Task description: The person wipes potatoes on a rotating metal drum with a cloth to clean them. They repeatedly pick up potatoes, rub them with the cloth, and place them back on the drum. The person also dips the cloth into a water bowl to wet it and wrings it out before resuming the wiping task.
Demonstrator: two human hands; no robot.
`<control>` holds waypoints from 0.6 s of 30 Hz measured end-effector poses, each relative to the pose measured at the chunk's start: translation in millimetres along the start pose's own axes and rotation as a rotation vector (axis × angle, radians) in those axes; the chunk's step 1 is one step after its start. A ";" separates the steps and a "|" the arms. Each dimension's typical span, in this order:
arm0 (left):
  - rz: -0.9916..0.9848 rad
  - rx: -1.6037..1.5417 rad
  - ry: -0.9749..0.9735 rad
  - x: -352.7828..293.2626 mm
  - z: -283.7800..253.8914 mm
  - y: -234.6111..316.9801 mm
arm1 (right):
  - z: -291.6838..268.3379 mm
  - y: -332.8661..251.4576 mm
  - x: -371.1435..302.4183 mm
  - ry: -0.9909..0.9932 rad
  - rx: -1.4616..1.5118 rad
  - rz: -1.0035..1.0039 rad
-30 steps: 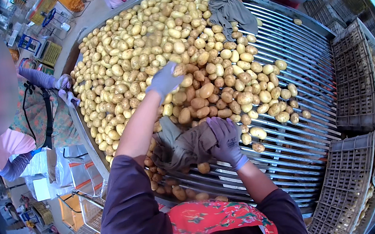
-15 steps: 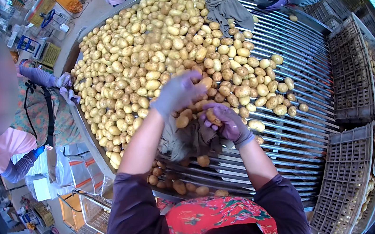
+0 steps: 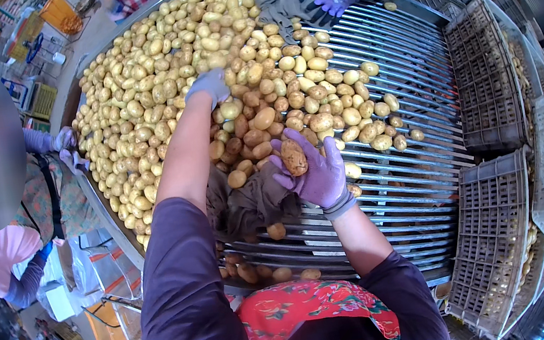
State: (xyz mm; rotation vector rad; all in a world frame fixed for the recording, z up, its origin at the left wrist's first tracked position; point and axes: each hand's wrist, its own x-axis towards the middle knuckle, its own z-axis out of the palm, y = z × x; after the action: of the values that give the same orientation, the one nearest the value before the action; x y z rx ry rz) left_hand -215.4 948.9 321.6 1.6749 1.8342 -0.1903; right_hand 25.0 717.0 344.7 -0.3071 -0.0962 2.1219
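A brown, blemished potato (image 3: 294, 158) rests in my right hand (image 3: 320, 176), in a purple glove, palm up with fingers partly around it. My left hand (image 3: 209, 87), gloved too, lies on the heap of potatoes (image 3: 155, 82) farther up; its fingertips are hidden, so I cannot tell whether it grips one. Between my forearms a wet grey-brown cloth (image 3: 248, 201) lies crumpled, with browner potatoes (image 3: 257, 137) just beyond it. The potatoes spread over a rack of metal bars (image 3: 411, 171).
Stacked plastic crates (image 3: 490, 237) stand along the right side. At the far edge, a co-worker's gloved hands (image 3: 332, 3) are at another grey cloth (image 3: 288, 11). A second person (image 3: 46, 195) stands at the left rim. Several potatoes (image 3: 266, 273) lie near my apron.
My left hand has moved away from the right one, up and left onto the heap. My right hand has turned palm up with its potato. The far co-worker's hands have come to the cloth.
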 end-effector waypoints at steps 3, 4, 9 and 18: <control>0.094 0.053 0.115 5.8 20.4 -26.8 | 2.5 -0.9 -9.8 -0.046 0.037 -0.021; 0.137 0.038 0.126 -1.7 27.6 -30.3 | 2.3 -1.7 -16.6 -0.051 0.042 -0.027; 0.454 -1.496 -0.052 -124.4 60.9 -1.1 | -2.9 -11.3 -68.1 0.084 -0.228 -0.086; 0.405 -1.977 -1.034 -284.0 142.6 78.7 | -37.1 -7.1 -212.4 0.104 -0.335 -0.090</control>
State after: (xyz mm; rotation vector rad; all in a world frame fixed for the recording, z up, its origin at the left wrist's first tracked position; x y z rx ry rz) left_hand -95.9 651.1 386.6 0.2047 0.2397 0.6308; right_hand 149.1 540.7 348.7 -0.5987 -0.3992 1.9919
